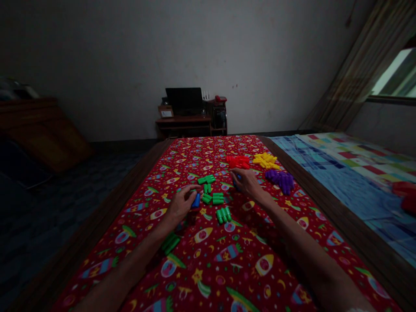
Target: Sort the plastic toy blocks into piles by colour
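My left hand (182,202) is curled at the middle of the table, with a short blue plastic piece (196,200) between thumb and fingers. Farther forward and to the right, my right hand (248,181) bends its fingers down over more blue plastic (238,183), largely hidden beneath them. Short green plastic pieces lie between the hands in small groups: a back group (206,179), a middle group (217,198) and a nearer group (224,214). Another green group (170,243) shows beside my left forearm, partly covered by it.
A red pile (238,162), a yellow pile (266,160) and a purple pile (281,180) lie at the back right of the red patterned tablecloth (208,277). Beyond the table stands a desk (183,119) with a monitor (184,101). A bed (325,173) adjoins the right side.
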A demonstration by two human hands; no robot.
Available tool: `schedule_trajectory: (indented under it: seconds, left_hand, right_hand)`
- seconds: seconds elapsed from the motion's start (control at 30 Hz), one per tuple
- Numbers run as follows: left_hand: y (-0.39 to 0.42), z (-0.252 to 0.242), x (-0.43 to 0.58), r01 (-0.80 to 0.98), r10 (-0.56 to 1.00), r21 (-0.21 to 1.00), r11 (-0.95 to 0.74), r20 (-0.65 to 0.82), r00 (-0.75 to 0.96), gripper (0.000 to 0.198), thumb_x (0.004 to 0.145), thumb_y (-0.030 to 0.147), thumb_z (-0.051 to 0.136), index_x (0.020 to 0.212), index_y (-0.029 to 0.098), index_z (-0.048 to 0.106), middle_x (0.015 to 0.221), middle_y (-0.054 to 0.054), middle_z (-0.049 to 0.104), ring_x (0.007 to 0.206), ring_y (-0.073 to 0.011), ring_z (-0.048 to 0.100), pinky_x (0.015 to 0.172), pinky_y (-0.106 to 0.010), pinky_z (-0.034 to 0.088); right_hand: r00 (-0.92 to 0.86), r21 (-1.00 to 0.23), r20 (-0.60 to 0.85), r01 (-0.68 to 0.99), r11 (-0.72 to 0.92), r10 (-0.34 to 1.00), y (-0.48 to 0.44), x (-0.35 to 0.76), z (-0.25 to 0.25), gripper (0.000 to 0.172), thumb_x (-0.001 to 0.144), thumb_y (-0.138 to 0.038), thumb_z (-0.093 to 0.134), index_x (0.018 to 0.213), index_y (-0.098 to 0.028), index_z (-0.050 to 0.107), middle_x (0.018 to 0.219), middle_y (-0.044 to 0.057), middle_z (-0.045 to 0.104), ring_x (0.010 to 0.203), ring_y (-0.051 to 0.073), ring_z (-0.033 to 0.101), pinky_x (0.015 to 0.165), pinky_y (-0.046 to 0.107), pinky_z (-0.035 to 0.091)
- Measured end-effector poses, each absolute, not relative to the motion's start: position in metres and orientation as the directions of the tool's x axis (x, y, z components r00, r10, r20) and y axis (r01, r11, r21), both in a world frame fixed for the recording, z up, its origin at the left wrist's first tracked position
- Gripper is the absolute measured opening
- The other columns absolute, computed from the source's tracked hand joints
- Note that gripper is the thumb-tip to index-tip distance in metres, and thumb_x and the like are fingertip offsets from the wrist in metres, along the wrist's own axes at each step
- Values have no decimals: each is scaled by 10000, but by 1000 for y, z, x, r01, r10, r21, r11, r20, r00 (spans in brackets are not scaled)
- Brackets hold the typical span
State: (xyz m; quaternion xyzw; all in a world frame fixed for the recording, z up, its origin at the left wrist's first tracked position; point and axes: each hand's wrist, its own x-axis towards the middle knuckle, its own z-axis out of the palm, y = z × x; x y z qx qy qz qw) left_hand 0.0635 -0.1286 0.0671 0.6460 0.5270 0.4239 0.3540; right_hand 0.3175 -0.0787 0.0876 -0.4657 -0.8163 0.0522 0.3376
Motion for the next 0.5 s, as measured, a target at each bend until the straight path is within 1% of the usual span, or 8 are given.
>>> schedule_trajectory:
  seconds: [0.07,0.1,0.17,0.23,0.3,0.37,0.43,0.5]
  left_hand:
    - [-128,65,65,337,990,931,-141,125,70,506,811,496,513,1168,147,589,977,-92,739,832,-231,704,710,-340,575]
    - [-129,63,66,336,990,932,-139,123,68,507,807,488,510,1174,147,584,1004,-96,733,858,-236,701,738,-352,574]
    - [-130,61,68,360,985,917,-170,153,76,484,797,461,504,1160,154,599,1082,-102,713,953,-251,682,816,-373,559]
    - [-132,59,71,378,977,902,-211,188,97,455,804,431,475,1141,161,620,1142,-103,692,1052,-259,647,896,-385,530]
    - [-134,58,74,377,971,896,-236,208,115,450,830,421,433,1142,158,622,1168,-103,681,1105,-255,623,956,-388,498]
    - [-136,57,76,389,968,887,-249,214,132,450,847,431,425,1148,155,613,1180,-100,676,1118,-250,616,979,-384,483]
    - [-137,58,76,401,964,879,-260,214,155,454,856,444,434,1167,155,594,1189,-100,670,1093,-250,629,942,-381,509]
    - [-136,61,74,416,956,863,-287,233,178,450,867,437,425,1182,154,577,1179,-107,672,1048,-248,649,885,-377,540]
  right_hand:
    - [-471,-454,480,588,669,740,-96,295,89,302,953,-290,437,1100,-158,665,822,64,708,687,143,608,643,223,396]
    - [-556,-460,467,512,725,688,-106,283,87,319,948,-310,460,1176,-168,630,887,69,713,728,148,619,658,224,405]
    - [-693,-426,435,405,809,576,-123,264,83,403,917,-297,523,1306,-192,534,1058,90,693,825,162,627,688,231,415]
    - [-741,-370,405,402,837,535,-133,252,78,459,892,-231,545,1346,-206,485,1148,105,659,841,159,618,670,229,403]
    - [-751,-331,372,442,834,546,-137,249,76,446,882,-186,530,1326,-198,494,1094,103,670,778,148,603,625,226,375]
    - [-748,-299,346,484,822,566,-133,253,76,432,880,-192,523,1310,-166,499,939,85,690,698,147,576,591,234,346]
    - [-739,-262,345,516,816,578,-124,262,79,427,883,-223,523,1301,-140,498,832,65,682,654,149,551,577,243,324]
    - [-691,-229,379,575,786,616,-112,274,83,388,890,-244,511,1262,-136,525,826,65,683,651,148,547,577,244,314]
